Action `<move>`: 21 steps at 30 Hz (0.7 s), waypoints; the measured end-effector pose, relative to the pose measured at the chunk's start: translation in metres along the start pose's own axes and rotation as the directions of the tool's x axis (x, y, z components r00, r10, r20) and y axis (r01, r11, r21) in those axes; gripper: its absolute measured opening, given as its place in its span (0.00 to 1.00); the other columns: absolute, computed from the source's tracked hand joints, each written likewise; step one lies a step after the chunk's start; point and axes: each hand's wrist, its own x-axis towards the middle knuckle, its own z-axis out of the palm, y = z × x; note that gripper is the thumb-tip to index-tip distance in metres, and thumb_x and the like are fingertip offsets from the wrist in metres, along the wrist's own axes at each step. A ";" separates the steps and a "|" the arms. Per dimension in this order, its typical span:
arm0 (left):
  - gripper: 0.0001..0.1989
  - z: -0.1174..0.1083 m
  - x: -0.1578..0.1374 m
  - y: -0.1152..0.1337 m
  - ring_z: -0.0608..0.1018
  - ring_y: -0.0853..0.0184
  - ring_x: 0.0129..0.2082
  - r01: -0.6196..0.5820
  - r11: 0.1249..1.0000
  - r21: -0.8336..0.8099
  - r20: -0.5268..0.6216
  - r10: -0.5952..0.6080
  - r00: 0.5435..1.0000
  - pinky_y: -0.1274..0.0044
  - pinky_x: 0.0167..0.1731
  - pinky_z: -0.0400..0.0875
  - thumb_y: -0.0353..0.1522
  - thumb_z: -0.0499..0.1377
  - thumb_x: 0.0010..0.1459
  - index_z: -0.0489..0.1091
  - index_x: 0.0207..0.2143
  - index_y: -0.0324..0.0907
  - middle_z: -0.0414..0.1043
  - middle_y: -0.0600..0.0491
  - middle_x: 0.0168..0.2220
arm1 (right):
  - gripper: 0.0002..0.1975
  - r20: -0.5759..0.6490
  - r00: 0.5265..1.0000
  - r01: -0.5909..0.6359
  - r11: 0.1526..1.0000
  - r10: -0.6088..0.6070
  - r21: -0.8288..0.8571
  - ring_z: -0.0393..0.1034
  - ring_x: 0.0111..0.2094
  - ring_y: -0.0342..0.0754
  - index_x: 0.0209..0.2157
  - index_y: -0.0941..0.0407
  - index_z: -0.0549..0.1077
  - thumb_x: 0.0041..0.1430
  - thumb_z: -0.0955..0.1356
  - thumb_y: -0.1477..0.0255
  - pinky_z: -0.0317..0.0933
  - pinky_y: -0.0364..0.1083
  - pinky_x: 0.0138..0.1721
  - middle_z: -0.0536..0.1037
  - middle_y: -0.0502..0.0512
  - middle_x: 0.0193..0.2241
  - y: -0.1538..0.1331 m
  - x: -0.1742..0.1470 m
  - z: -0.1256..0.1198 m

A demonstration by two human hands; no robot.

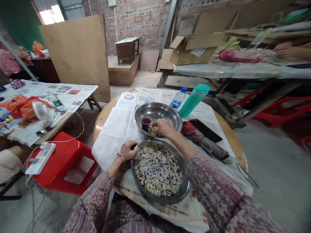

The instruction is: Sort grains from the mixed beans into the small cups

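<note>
A steel bowl [186,187] near me holds a spread of mixed white, yellow and dark-red grains or beans [157,170]. Beyond it stands a second steel basin [167,111], touching or nearly touching the first. Inside that basin are a small clear cup of dark-red beans [146,121] and a small cup with yellow contents [153,130]. My right hand [164,127] reaches in with its fingers closed at the yellow cup; what they pinch is hidden. My left hand [128,151], at the near bowl's left rim, curls around a small dark-red thing [133,147], mostly covered by the fingers.
Right of the basins are a water bottle [178,98], a teal bottle [194,101], a black phone-like slab [206,130] and a folded umbrella [206,144]. Newspaper covers the round table [104,119]. A red stool [65,158] with a power strip [41,158] stands left. Other people's hands show at neighbouring tables.
</note>
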 end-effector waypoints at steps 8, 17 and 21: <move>0.08 0.003 -0.001 0.001 0.74 0.69 0.30 0.025 0.999 0.025 0.010 -0.025 1.000 0.76 0.35 0.70 0.33 0.60 0.56 0.76 0.37 0.41 0.77 0.52 0.32 | 0.12 0.025 0.999 -0.032 0.999 0.032 -0.021 0.73 0.38 0.54 0.37 0.53 0.80 0.56 0.64 0.74 0.60 0.49 0.36 0.81 0.61 0.37 -0.003 -0.002 0.001; 0.09 0.003 0.001 0.002 0.74 0.69 0.30 0.014 1.000 0.012 0.019 -0.014 1.000 0.76 0.35 0.70 0.33 0.60 0.56 0.76 0.38 0.40 0.77 0.52 0.32 | 0.08 -0.257 0.966 0.079 0.958 -0.006 0.275 0.70 0.32 0.48 0.33 0.55 0.74 0.59 0.63 0.72 0.58 0.46 0.34 0.79 0.56 0.33 -0.017 -0.088 0.008; 0.09 0.004 0.002 0.001 0.75 0.68 0.31 -0.003 1.000 0.015 0.007 0.002 1.000 0.76 0.37 0.70 0.32 0.59 0.56 0.76 0.38 0.41 0.77 0.52 0.33 | 0.06 -0.121 0.967 0.252 0.917 -0.225 0.308 0.70 0.33 0.47 0.32 0.54 0.73 0.59 0.64 0.74 0.60 0.44 0.36 0.78 0.53 0.32 -0.044 -0.153 0.035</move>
